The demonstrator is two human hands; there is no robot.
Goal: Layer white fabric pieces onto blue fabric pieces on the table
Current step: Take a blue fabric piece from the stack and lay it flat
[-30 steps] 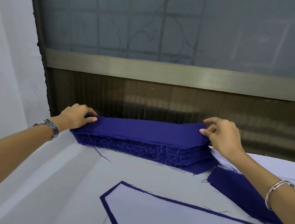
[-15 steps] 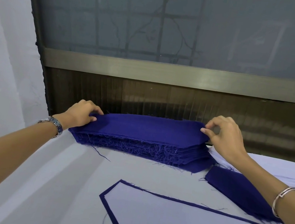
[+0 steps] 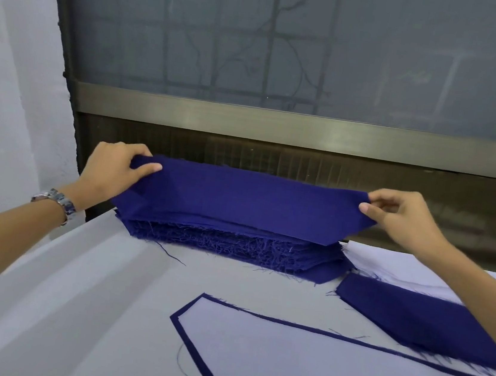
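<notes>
Top blue piece point(image 3: 248, 203), long axis running left to right, lifted at the far edge of the table point(image 3: 69, 306) above the blue stack point(image 3: 233, 244). Left hand point(image 3: 114, 168) pinches its left end; right hand point(image 3: 399, 217) pinches its pointed right end. White piece point(image 3: 328, 366) lies on blue, nearer.

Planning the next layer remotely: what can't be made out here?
Head view only.
- Stack: piece count, frayed edges merge.
- White pile: mostly behind the right arm, cut by the right edge.
- Layered piece: cut off at the bottom and right edges.
- Stack's back: behind the lifted piece.
</notes>
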